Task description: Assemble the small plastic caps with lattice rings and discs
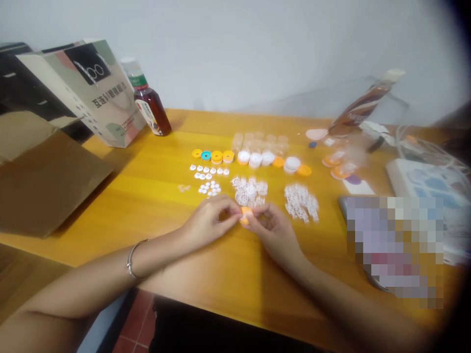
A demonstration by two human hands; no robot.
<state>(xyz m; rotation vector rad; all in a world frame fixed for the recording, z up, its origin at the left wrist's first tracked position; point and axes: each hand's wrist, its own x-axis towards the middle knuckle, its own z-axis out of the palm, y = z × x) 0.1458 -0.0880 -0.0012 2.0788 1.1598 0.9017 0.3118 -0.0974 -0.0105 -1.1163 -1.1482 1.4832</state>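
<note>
Between my two hands, over the middle of the table, is a small round orange plastic piece (245, 215). My left hand (211, 218) pinches its left side between thumb and fingers. On the opposite side my right hand (274, 228) grips it, the thumb laid across its face. Just beyond my fingers lies a pile of small white clear-looking plastic parts (248, 189). A second pile of white pieces (300, 202) sits to the right. Farther back runs a row of orange, blue and white round discs (217, 157). Small white buttons (209, 188) are grouped left of the piles.
Clear cups (259, 142) stand behind the discs. A dark bottle (152, 110) and a paper bag (99, 93) are at the back left, a cardboard box (47, 171) at the left edge. Another bottle (364, 105), a blurred tablet-like device (393, 245) and cables are on the right.
</note>
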